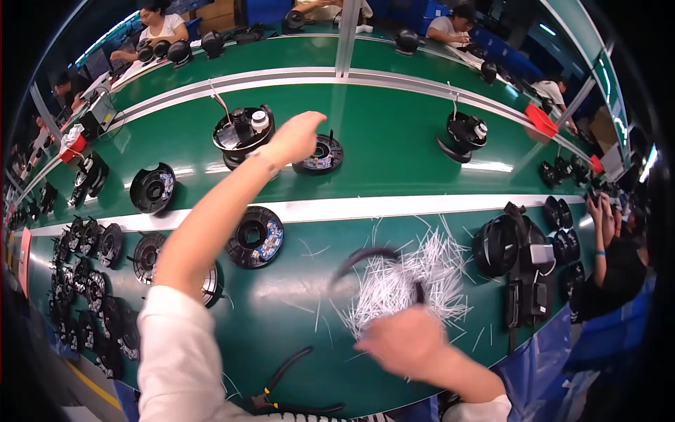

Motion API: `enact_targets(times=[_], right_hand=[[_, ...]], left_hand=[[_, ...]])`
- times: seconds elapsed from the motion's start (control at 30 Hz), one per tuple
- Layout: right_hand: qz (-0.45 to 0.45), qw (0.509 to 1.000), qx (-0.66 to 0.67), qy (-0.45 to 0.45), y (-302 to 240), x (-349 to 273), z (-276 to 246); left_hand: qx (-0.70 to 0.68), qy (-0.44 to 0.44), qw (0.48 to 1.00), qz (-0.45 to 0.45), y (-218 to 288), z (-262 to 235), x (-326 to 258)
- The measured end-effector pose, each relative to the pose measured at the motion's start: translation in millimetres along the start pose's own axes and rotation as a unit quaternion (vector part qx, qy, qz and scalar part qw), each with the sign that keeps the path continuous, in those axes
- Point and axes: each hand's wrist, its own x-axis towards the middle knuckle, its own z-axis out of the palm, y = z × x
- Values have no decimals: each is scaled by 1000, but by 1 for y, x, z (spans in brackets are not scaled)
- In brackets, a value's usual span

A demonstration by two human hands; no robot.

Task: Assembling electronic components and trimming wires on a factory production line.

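Note:
My left hand (301,137) reaches over the green belt. Its visible finger stretches out to the right, the others partly hidden, beside a round black base with a circuit board (325,156). Just left of that hand stands a taller black assembly (238,133) with a white cylinder and an upright wire. My right hand (408,339), smeared by motion, is closed at the near edge of a heap of thin white strips (380,299). A dark curved part (364,259), also blurred, rises from its fingers over the heap; its exact kind does not show.
Diagonal cutters (263,399) with black handles lie at the near edge. Round black bases (77,281) crowd the left; another with a blue board (256,238) sits mid-bench. A black fixture (524,264) stands right. Another person's arm (602,243) is at far right.

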Motion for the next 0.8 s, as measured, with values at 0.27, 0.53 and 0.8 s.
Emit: enact_targets(times=[0.27, 0.53, 0.8], right_hand=[[-103, 987, 95, 79, -65, 5, 91], [43, 999, 17, -10, -64, 25, 52], [-49, 994, -31, 95, -98, 10, 81]], left_hand=[[-36, -174, 963, -205, 3, 38, 38], [-280, -82, 922, -253, 45, -49, -20], [-470, 35, 813, -341, 85, -101, -100]])
